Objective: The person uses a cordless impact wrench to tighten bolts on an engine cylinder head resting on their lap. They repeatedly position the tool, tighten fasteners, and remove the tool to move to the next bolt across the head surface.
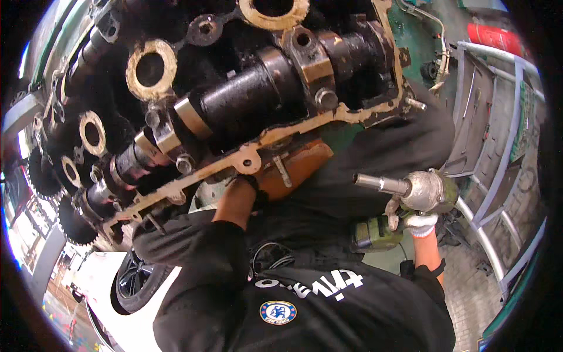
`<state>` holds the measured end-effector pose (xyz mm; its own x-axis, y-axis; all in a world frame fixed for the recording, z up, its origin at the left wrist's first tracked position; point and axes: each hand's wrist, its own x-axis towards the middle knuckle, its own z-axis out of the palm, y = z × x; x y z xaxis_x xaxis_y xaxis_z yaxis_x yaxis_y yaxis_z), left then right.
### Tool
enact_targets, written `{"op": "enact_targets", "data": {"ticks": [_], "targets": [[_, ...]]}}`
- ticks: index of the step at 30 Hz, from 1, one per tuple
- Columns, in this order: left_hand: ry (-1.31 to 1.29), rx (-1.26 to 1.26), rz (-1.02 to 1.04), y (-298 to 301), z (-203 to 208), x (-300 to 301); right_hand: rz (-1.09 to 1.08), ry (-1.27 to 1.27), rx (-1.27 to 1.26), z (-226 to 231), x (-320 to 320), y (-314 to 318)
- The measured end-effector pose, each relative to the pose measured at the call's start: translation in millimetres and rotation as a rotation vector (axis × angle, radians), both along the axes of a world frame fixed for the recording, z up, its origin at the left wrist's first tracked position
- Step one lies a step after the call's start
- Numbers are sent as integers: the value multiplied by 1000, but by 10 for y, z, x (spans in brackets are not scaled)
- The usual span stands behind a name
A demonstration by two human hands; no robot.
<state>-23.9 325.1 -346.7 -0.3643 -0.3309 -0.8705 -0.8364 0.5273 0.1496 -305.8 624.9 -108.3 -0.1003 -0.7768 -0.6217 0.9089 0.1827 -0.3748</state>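
A large engine cylinder head [328, 120] fills the upper part of the view, tilted, dark with oil inside and pale along its rim. A camshaft [240, 105] lies along it under bearing caps [314, 61] with bolts. On the right, my gloved right hand [421, 224] is closed around the handle of a green cordless impact wrench [431, 190]. Its long socket [378, 183] points left, apart from the cylinder head. My left forearm [236, 202] reaches up to the lower rim, where the left hand is hidden from sight.
Toothed sprockets [76, 220] sit at the cylinder head's left end. A stud [415, 104] sticks out at its right end. A metal frame [492, 170] stands to the right, with a red cylinder [494, 38] behind. At the lower left is a white car with a black wheel [141, 281].
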Motion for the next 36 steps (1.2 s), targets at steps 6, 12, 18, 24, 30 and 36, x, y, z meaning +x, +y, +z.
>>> {"op": "enact_targets", "data": {"ticks": [6,12,18,24,30,36], "targets": [[8,13,47,29,-59,-96,47,103,-8,54,29,-2],[27,20,86,82,-146,-118,-60,91,3,114,81,-135],[111,-12,82,40,31,-192,-62,163,77,110,104,-149],[553,41,118,-22,1475,-302,-68,259,114,109,89,-130],[793,97,-56,-100,3817,-304,10,291,16,102,107,-154],[1055,-348,124,-586,4330,-785,-75,286,82,57,174,-105]]}}
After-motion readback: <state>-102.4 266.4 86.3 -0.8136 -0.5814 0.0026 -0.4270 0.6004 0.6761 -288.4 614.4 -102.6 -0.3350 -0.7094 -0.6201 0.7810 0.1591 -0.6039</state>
